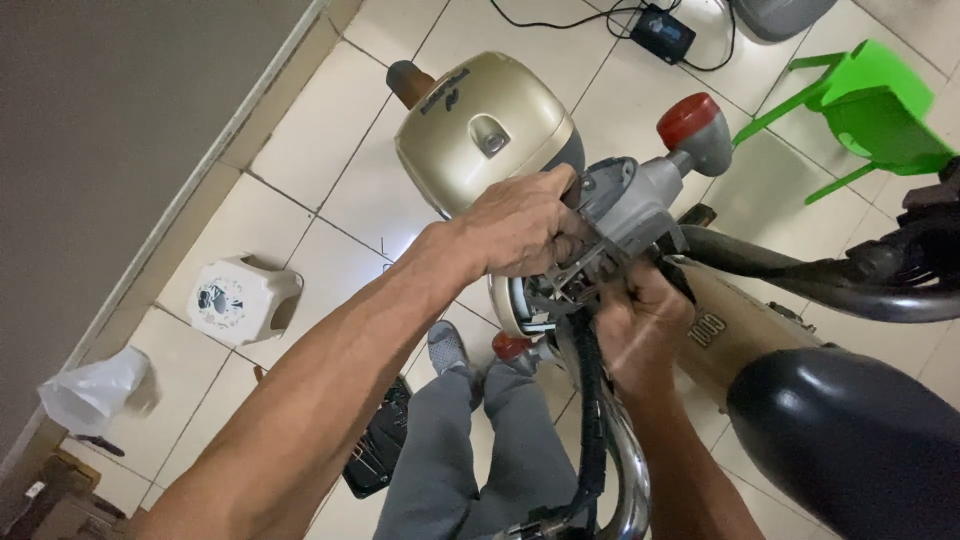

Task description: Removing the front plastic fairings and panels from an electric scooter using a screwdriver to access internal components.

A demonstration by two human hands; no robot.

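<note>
At centre frame: left hand (520, 225) clamped over grey plastic switch housing (625, 205) on chrome handlebar (625, 470), just below beige rounded headlamp shell (480, 130). Right hand (640, 330) lower right of it, fingers curled beneath housing among black cables (592, 400); exact hold blurred, cannot tell. Green plastic chair (870, 100) upper right.

Glossy gold plastic headlight shell (480, 125), matt grey switch housing (635, 200) (plastic), shiny chrome handlebar (630, 470).

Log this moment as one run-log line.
left hand: grips grey housing | right hand: under housing, blurred | headlight: beside left hand | floor: tiled
</note>
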